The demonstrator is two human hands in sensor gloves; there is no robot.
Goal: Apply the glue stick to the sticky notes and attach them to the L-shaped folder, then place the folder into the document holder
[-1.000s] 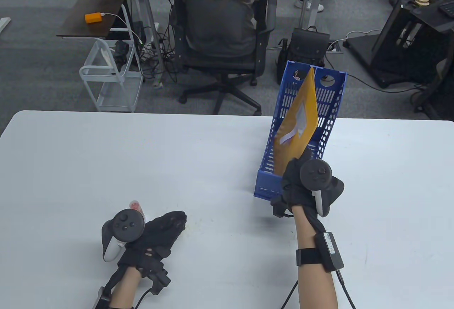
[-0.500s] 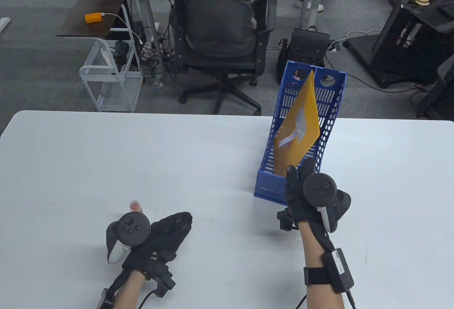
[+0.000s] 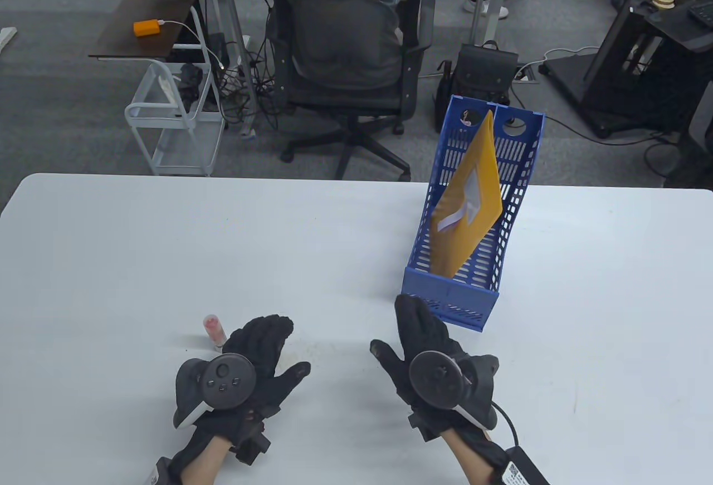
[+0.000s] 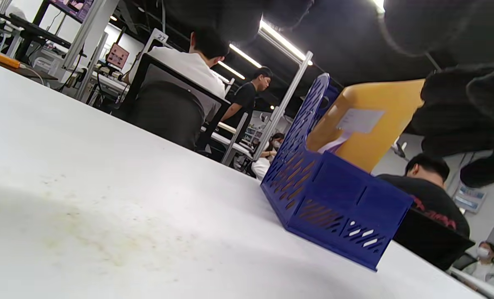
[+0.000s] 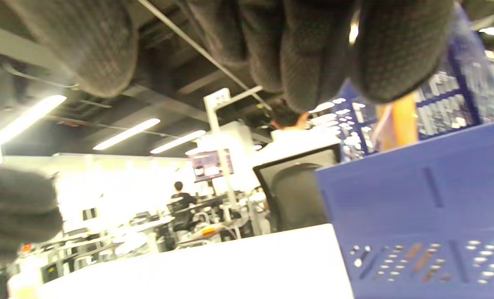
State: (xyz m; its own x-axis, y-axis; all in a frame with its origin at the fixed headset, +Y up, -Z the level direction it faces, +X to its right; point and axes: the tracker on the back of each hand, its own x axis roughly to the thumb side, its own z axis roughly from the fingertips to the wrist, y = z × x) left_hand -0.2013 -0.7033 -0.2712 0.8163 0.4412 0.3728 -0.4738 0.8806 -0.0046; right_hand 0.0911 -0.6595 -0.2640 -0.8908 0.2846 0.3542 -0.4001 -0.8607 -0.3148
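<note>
The yellow L-shaped folder (image 3: pixel 470 195) with a white sticky note stands leaning inside the blue document holder (image 3: pixel 451 295) on the table's right half; both show in the left wrist view, folder (image 4: pixel 375 124) and holder (image 4: pixel 334 199). My right hand (image 3: pixel 415 332) lies flat and empty on the table just in front of the holder's near left corner. My left hand (image 3: pixel 267 346) rests flat on the table, fingers spread, holding nothing. The glue stick (image 3: pixel 213 329) with its pink tip lies just left of my left hand's fingers.
The white table (image 3: pixel 167 251) ends at its far edge behind the holder. Beyond it a person sits in a black office chair (image 3: pixel 345 62); a white wire cart (image 3: pixel 172 123) and a black bag (image 3: pixel 484 70) stand on the floor.
My right hand let go of the folder, drew back from the holder and settled flat on the table. My left hand shifted slightly right and spread its fingers. The folder stays in the holder.
</note>
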